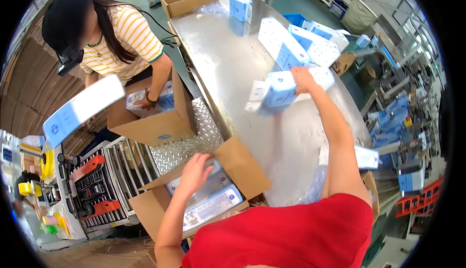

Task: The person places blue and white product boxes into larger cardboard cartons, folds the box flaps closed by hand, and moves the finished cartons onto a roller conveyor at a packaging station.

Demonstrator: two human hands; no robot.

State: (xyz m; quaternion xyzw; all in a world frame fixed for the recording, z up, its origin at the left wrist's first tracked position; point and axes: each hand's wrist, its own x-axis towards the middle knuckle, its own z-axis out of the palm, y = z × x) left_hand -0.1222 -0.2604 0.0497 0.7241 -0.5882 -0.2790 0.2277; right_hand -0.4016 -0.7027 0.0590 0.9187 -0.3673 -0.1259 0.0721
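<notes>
On the metal table, my right hand [303, 79] grips the end of a long blue-and-white box [280, 89]. A pale flap sticks out at that box's left end. My left hand [195, 172] is open, fingers stretched, above an open cardboard carton [245, 168] at the table's near left side. Inside the carton lie blue-and-white boxes [213, 206], partly hidden by my left hand and forearm.
Across the table's left side, a co-worker [124, 30] reaches into another cardboard carton [153, 126]; a blue-and-white box [85, 110] is raised beside them. More boxes [281, 44] lie on the metal table [218, 54]. A roller conveyor [128, 159] runs at left.
</notes>
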